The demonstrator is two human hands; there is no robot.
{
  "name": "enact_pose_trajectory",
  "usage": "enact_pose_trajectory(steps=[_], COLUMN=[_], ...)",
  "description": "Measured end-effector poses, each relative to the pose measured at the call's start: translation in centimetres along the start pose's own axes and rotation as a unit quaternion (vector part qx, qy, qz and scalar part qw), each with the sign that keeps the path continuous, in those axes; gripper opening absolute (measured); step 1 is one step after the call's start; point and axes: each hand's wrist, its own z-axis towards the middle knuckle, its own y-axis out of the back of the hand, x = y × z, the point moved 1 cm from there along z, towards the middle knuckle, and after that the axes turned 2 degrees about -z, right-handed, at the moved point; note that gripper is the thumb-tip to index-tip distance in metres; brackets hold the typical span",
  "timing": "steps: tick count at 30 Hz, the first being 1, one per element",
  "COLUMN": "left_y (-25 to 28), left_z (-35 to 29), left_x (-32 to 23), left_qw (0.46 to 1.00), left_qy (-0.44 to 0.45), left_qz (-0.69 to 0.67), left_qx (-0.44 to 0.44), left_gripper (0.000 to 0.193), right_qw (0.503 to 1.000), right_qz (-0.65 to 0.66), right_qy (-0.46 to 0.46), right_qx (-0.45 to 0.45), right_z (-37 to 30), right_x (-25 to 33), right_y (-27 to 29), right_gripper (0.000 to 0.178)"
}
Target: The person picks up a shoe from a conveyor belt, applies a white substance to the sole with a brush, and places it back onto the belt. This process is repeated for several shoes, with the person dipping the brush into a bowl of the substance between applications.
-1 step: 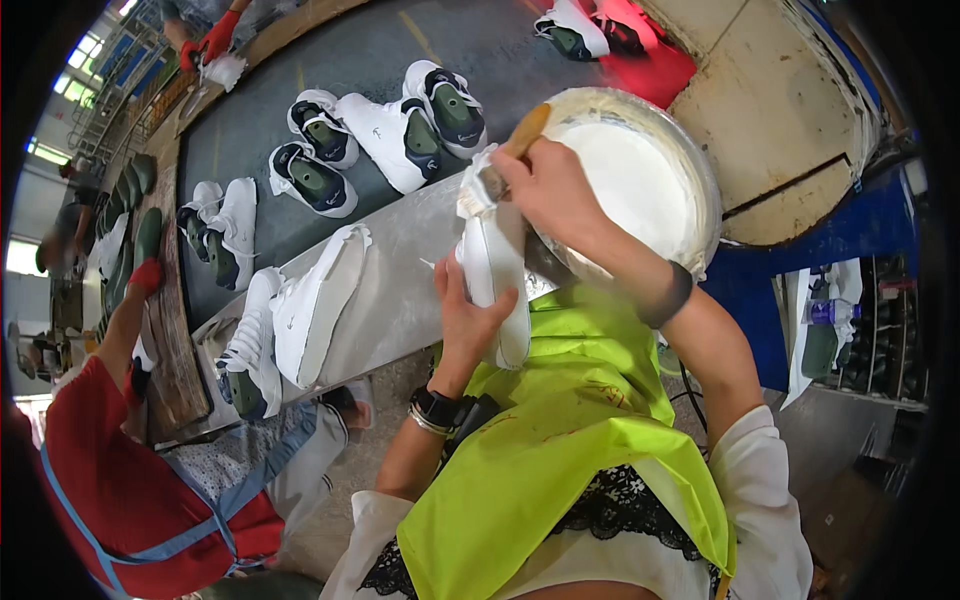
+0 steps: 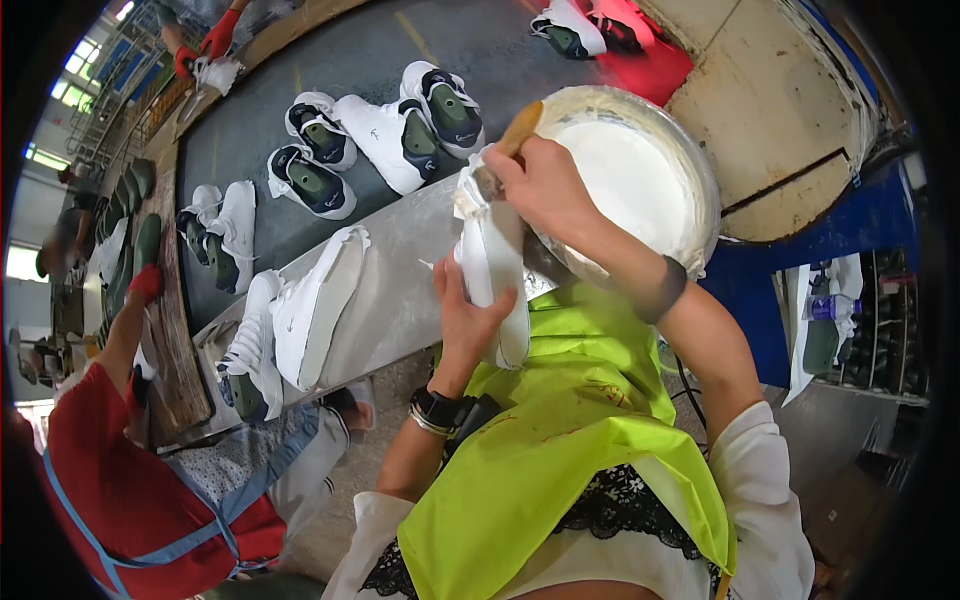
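Observation:
My left hand [image 2: 470,322] grips a white shoe [image 2: 492,268] around its middle, with the sole side turned up toward me. In my right hand [image 2: 545,185] is a brush [image 2: 521,128] with a wooden handle, held between thumb and fingers. The brush head is at the far end of the shoe; its bristles are mostly hidden by white coating and the shoe. Just right of my right hand stands a round metal basin [image 2: 703,165] of white liquid [image 2: 632,170].
Two white shoes [image 2: 318,310] lie on the metal ledge [image 2: 395,290] at left. Several more [image 2: 392,140] stand on the dark belt [image 2: 380,45] beyond. A red cloth [image 2: 650,70] lies at the far right. A co-worker in red [image 2: 150,470] works at left; another's red gloves [image 2: 218,35] show far left.
My right hand and the brush have shifted very slightly to the left at the shoe's far end. My left hand keeps its hold on the shoe.

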Motion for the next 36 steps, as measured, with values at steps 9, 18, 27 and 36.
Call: enact_pose_trajectory(steps=[9, 18, 27, 36], left_y=[2.3, 6.9, 7.8, -3.1], left_z=[-0.2, -3.2, 1.0, 34.5], left_x=[0.4, -3.5, -4.5, -14.4], left_qw=[0.986, 0.907, 0.916, 0.907], left_qy=[0.070, 0.203, 0.215, 0.160], left_qz=[-0.143, -0.351, -0.328, -0.276], left_qx=[0.048, 0.115, 0.078, 0.275], left_gripper=[0.071, 0.060, 0.065, 0.050], right_qw=[0.983, 0.987, 0.993, 0.963], right_qz=[0.107, 0.080, 0.097, 0.207], right_qy=[0.149, 0.131, 0.037, -0.065], right_qx=[-0.025, -0.054, -0.047, -0.161], right_z=[-4.2, -0.9, -7.4, -2.8], right_x=[-3.6, 0.1, -0.7, -5.9], right_y=[-1.8, -1.5, -0.2, 9.5], right_gripper=[0.021, 0.021, 0.019, 0.011])
